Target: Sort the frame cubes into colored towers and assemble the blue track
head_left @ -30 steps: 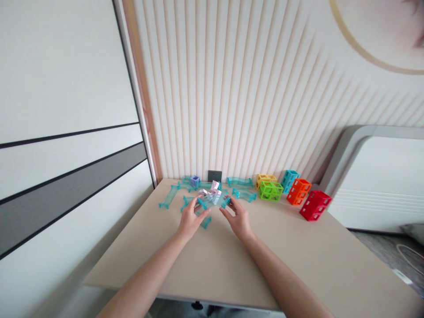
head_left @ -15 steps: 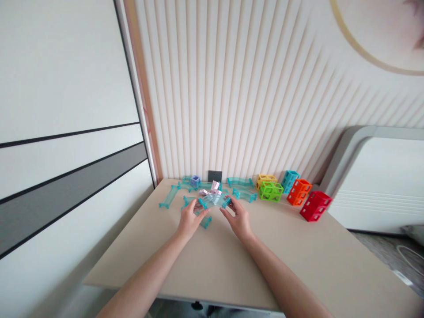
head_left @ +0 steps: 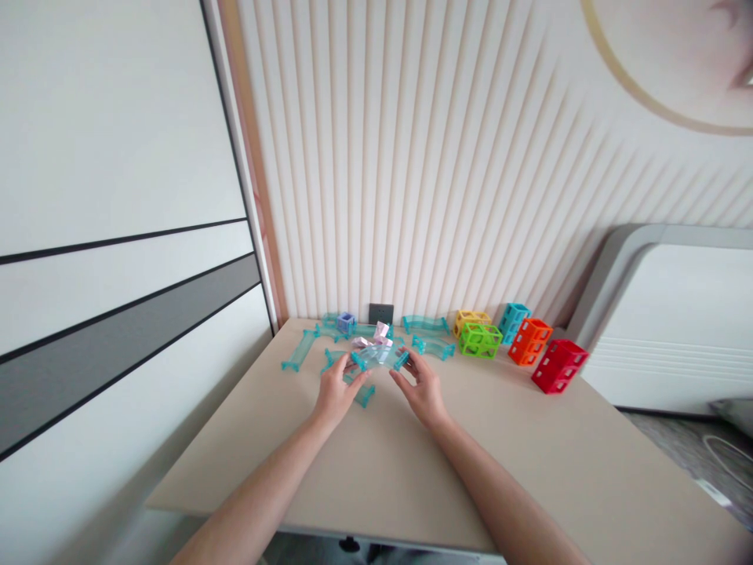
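Note:
A clear teal curved track piece [head_left: 380, 357] is held between my two hands, arched upward in the middle. My left hand [head_left: 338, 386] grips its left end, and my right hand [head_left: 422, 384] grips the right end. Just behind it lie several pale pink blocks [head_left: 381, 333]. Another teal track piece [head_left: 365, 394] rests on the table beside my left fingers, partly hidden by them. More teal track pieces lie around: a straight one [head_left: 301, 350] at the left and a curved one [head_left: 434, 347] at the right.
On the beige table [head_left: 388, 463], a small purple cube frame [head_left: 346, 322] sits at the back left. Yellow [head_left: 471, 318], green [head_left: 481, 340], blue [head_left: 514, 320], orange [head_left: 530, 341] and red [head_left: 560, 366] frame blocks stand on the right. A black wall socket [head_left: 381, 314] is behind.

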